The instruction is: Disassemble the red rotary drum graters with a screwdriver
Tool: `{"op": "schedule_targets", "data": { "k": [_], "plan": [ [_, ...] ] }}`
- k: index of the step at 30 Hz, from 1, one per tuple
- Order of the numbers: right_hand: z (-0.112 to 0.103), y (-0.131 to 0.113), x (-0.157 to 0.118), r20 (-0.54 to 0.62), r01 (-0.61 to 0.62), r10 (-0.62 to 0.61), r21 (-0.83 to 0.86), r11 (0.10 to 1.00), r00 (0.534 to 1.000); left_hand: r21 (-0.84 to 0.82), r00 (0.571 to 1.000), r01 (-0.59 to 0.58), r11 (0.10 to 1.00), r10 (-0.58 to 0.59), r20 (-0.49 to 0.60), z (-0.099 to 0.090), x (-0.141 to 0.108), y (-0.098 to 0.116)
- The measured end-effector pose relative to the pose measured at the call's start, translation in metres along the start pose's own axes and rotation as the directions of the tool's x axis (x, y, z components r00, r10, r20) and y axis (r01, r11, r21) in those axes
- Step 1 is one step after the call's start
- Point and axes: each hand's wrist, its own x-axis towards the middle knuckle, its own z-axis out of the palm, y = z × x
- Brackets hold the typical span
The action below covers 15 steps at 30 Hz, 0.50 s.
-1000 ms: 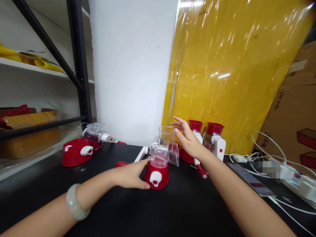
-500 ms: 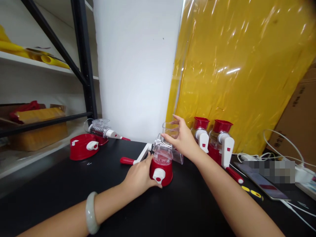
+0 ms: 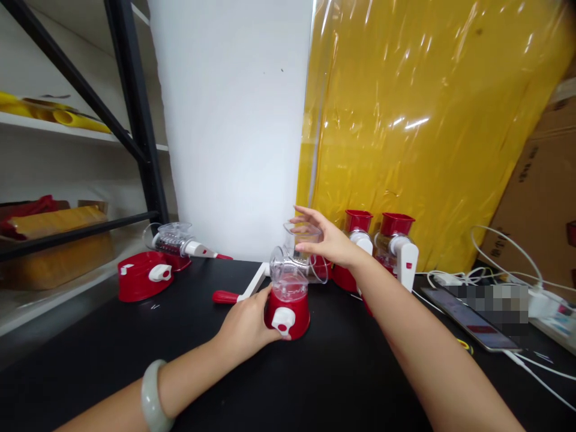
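A rotary drum grater with a red base (image 3: 299,315) and a clear body (image 3: 290,288) stands upright on the black table. My left hand (image 3: 246,319) is wrapped around the left side of that base, thumb near its white suction knob (image 3: 283,321). The white crank with a red handle (image 3: 226,297) sticks out to the left. Beside the clear feed chute (image 3: 292,243) at the top, my right hand (image 3: 332,243) has its fingers stretched and thumb apart. Whether those fingers touch the chute I cannot tell.
Two assembled graters with red hoppers (image 3: 396,223) stand at the right, partly behind my right forearm. A loose red base (image 3: 141,282) and a clear grater drum body (image 3: 173,240) are at the left. A phone (image 3: 470,318) and white cables lie right; a black shelf post (image 3: 135,108) rises left.
The view has shifted slightly. My right hand's fingers have spread away from the chute, and the clear body's round opening now faces more to the right. My left hand keeps its hold.
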Motion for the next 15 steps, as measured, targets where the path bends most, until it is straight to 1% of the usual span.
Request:
{"op": "schedule_targets", "data": {
  "k": [4,7,9,11,13,15],
  "plan": [
    [-0.007,0.002,0.008,0.045,0.019,-0.021,0.055,0.998,0.999,-0.018,1.0,-0.011,1.0,0.012,0.008,-0.001,0.0,0.0],
    [-0.011,-0.004,0.012,0.009,0.066,-0.067,0.072,0.995,0.998,-0.01,1.0,0.0,1.0,0.001,0.017,0.0,0.0,-0.001],
    [-0.014,-0.015,0.009,-0.047,0.1,-0.097,0.05,0.994,0.994,0.011,1.0,0.011,1.0,-0.012,0.02,0.001,0.0,-0.002],
    [-0.017,-0.03,0.0,-0.129,0.119,-0.122,-0.031,0.992,0.984,0.013,1.0,0.011,1.0,-0.011,0.024,0.002,-0.001,-0.004],
    [-0.021,-0.048,-0.014,-0.239,0.113,-0.147,-0.148,0.982,0.96,-0.03,1.0,0.0,1.0,0.001,0.02,0.004,0.0,-0.009],
    [-0.024,-0.062,-0.029,-0.339,0.094,-0.17,-0.228,0.969,0.925,-0.11,1.0,-0.025,0.994,0.027,0.009,0.006,0.001,-0.015]
  ]
}}
